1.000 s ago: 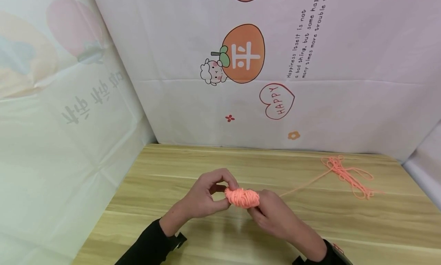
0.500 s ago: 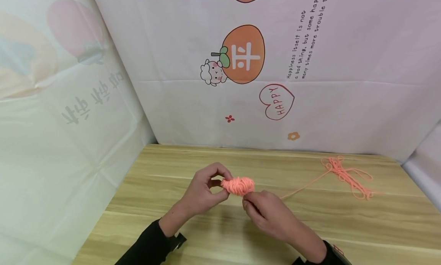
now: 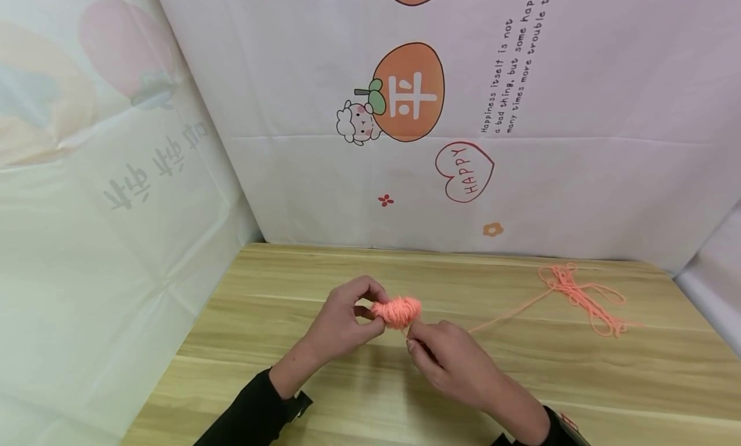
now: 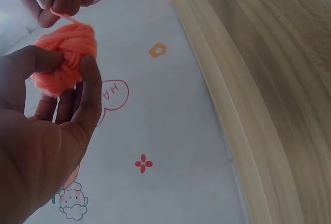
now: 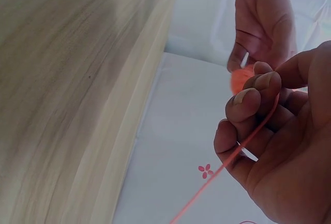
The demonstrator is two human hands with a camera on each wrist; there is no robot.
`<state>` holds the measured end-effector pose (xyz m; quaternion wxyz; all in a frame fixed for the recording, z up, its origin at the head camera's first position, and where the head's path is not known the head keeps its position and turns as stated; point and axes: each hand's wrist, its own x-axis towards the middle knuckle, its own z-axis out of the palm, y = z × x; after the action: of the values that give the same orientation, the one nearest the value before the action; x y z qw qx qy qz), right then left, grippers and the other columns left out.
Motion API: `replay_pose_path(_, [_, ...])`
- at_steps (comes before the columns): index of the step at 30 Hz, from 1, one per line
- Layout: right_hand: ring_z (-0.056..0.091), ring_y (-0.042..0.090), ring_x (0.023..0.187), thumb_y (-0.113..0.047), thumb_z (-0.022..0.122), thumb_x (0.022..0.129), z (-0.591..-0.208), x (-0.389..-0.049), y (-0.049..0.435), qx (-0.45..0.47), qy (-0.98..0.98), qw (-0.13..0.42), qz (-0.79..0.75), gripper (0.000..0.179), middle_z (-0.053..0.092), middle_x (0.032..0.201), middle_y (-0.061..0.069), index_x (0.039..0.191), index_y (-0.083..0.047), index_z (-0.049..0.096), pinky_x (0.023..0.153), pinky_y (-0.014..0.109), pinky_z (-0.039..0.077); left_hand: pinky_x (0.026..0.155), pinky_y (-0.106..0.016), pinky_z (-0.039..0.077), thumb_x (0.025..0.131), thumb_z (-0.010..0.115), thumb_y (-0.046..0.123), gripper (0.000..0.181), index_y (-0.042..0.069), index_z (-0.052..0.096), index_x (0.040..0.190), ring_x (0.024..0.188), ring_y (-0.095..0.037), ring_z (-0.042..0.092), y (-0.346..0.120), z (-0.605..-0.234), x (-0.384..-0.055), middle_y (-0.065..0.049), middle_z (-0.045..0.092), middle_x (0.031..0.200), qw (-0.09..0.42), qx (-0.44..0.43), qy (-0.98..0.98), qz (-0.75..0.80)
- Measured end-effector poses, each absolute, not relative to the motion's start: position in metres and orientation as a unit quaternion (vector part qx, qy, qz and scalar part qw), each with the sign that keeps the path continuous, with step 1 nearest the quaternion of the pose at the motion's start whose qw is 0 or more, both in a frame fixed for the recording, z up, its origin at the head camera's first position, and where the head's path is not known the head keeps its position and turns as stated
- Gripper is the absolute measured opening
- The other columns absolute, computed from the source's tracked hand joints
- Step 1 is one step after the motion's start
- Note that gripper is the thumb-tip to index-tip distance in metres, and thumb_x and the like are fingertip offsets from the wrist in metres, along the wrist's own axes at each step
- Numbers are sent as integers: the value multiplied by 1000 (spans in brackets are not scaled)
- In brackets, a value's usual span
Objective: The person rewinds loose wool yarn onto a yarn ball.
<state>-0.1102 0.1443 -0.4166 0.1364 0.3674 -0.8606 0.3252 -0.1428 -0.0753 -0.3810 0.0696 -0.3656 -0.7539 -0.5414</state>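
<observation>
One yarn ball [image 3: 398, 312]: the left hand [image 3: 340, 324] pinches it, the right hand [image 3: 453, 359] its strand [image 5: 189, 205].

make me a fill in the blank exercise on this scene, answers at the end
The hand gripping the wound yarn ball is the person's ____ one.
Of left and right, the loose tangle lies toward the table's ____ end.
The red heart on the backdrop bears the word ____.
The printed text says "Happiness itself is not a bad ____".

Missing words: left; right; HAPPY; thing.
</observation>
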Motion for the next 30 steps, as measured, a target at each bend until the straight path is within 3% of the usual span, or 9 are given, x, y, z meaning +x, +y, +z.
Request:
replay_pose_path(11, [30, -5, 46, -13, 53, 99, -411, -109, 147, 354, -864, 118, 338, 23, 35, 56, -19, 81, -28, 51, 41, 14, 31, 65, -23, 57, 78, 66, -5, 31, 17, 56, 97, 90, -9, 58, -80, -414, -161, 7, 56, 95, 12, -390, -784, -483])
replay_pose_path(30, [34, -3, 49, -13, 50, 100, -412, -110, 149, 343, -866, 146, 334, 22, 38, 60, -21, 83, -26, 53, 44, 16, 35, 69, -21, 56, 79, 65, -3, 33, 23, 55, 98, 97, -2, 57, -78, -416, -159, 12, 56, 98, -71, -475, -775, -412])
